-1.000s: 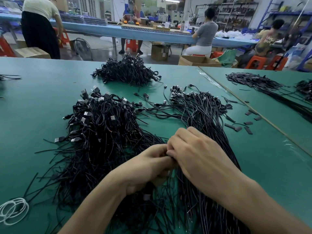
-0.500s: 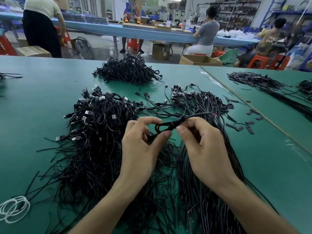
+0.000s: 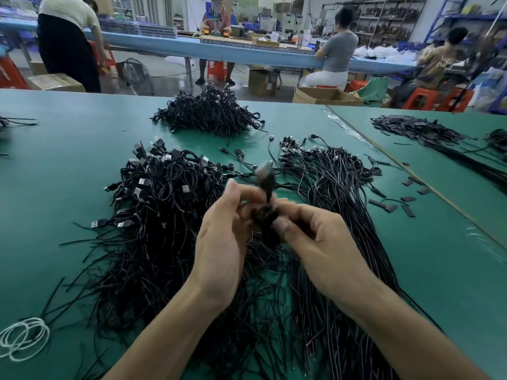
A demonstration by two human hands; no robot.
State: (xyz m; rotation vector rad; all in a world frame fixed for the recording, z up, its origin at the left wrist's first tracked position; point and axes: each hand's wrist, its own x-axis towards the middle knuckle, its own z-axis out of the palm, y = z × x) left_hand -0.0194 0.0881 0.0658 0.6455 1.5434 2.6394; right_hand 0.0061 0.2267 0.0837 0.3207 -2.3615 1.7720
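Observation:
Both hands hold one black USB cable above the green table. The cable is bunched into a small coil between the fingertips, and its blurred plug sticks up. My left hand pinches the coil from the left. My right hand grips it from the right, thumb on top. Under the hands lie two big heaps: tangled cables with USB plugs on the left and straighter cables on the right.
A third heap of coiled cables lies farther back. Small black strips are scattered right, near a table seam. White cord loops lie at the lower left. More cables cover the neighbouring table. Several people work behind.
The hands rose from the heap, drew out one cable and looped it. Now the loop is bunched tight between both hands and the plug points up.

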